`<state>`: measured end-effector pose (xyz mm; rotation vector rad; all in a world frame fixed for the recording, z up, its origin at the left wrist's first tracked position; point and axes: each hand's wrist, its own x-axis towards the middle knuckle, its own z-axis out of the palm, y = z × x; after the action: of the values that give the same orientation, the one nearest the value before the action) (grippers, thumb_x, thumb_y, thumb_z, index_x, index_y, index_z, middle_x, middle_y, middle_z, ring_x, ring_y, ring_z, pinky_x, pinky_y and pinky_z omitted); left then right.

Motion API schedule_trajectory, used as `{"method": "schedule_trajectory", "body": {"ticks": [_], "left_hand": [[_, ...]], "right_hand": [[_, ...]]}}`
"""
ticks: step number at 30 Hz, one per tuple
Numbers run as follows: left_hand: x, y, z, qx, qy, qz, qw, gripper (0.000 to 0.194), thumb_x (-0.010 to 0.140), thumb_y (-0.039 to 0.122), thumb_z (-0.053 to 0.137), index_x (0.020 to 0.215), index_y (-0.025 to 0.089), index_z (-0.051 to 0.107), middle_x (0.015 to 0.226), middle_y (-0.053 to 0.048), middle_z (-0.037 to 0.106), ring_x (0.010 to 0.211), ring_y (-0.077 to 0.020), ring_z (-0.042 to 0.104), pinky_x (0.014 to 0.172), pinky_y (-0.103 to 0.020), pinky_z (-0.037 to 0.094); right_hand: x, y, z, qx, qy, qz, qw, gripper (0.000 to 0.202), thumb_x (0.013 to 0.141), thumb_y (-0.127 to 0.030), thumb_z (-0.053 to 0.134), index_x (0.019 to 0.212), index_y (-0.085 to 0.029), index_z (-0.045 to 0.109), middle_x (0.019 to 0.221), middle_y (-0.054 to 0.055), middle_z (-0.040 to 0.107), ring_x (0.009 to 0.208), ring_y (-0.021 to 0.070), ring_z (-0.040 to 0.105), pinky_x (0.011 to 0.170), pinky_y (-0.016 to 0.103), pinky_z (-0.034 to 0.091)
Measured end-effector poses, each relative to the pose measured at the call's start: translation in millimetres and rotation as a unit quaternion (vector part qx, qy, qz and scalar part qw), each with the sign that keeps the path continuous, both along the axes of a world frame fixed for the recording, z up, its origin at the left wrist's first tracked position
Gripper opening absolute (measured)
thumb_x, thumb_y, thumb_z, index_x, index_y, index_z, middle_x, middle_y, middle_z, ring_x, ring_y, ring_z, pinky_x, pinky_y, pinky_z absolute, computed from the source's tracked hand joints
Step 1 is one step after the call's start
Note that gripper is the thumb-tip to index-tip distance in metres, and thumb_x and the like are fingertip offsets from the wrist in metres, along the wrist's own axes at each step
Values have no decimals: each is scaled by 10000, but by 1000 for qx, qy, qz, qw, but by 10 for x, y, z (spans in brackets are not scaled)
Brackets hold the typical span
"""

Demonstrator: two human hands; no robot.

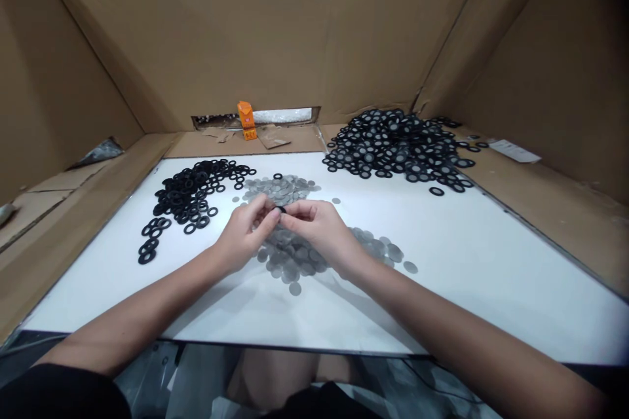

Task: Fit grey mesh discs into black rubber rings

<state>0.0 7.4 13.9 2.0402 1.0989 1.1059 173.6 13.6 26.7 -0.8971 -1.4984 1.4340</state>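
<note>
Over the middle of the white table (472, 262), my left hand (248, 226) and my right hand (319, 226) meet fingertip to fingertip. Both pinch one small black ring (280, 209), which their fingers partly cover. Whether a disc sits inside that ring cannot be made out. Grey round discs (295, 258) lie in loose heaps beneath and around the hands. Farther left is a pile of open black rings (189, 190). At the back right rises a larger pile of black rings with grey centres (393, 144). A single black ring (278, 176) rests on the discs behind my hands.
Cardboard walls (275, 33) enclose the back and both sides. An orange folded box (246, 119) stands at the back beside a slot in the cardboard. A white paper (514, 150) lies on the right cardboard ledge. The table's front edge runs above my legs.
</note>
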Motion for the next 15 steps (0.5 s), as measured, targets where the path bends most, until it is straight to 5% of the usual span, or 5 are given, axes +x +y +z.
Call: {"method": "schedule_trajectory", "body": {"ticks": [6,12,15], "left_hand": [[26,-1,-9,35,-1,19,999,346,943,340,438,631,195,395,511,30,503,484,-107,465,500,-232,343],[76,-63,-25,100,-18,101,990,370,924,310,472,581,185,414,523,22,483,491,-101,431,494,-239,305],[63,-35,-17,59,-46,77,994,392,930,364,472,586,185,415,513,21,494,495,-106,454,507,-240,333]], "right_hand": [[-35,-43,-2,85,-72,-59,992,155,781,-275,655,674,-163,645,638,-11,632,584,107,527,543,234,379],[-119,-121,19,84,-33,-106,990,139,765,-260,665,676,-165,616,652,-17,611,617,111,534,569,229,403],[-106,-107,26,76,-22,-87,993,144,775,-280,669,694,-166,638,677,-6,637,654,124,565,605,240,422]]}}
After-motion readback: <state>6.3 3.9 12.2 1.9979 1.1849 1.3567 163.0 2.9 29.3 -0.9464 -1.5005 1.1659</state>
